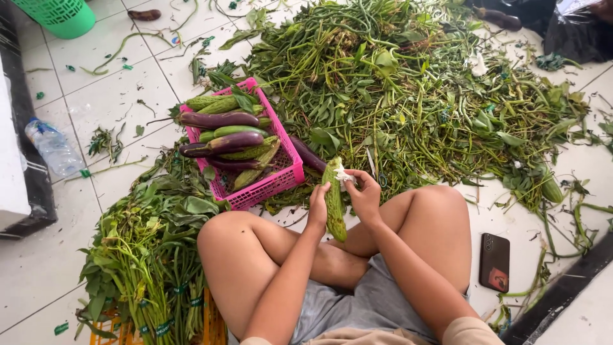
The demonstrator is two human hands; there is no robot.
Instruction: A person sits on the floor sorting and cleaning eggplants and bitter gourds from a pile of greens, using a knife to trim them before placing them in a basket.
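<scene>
Both hands grip one bumpy green bitter gourd (334,201) above the lap: left hand (317,206) around its middle, right hand (365,197) pinching the pale top end. Its slick skin could slip, dropping it beside the near pink plastic basket (271,185) of purple aubergines (220,119).

Warty, matt bitter gourd (334,201); glossy smooth aubergines (220,119) in a pink plastic basket (268,185) on glazed floor tiles (102,96).

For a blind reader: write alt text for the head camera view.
A person sitting cross-legged on a white tiled floor holds a bitter gourd upright in the left hand, the right hand at its top. Ahead lie a pink basket of eggplants and a big heap of greens; a phone lies at right.
</scene>
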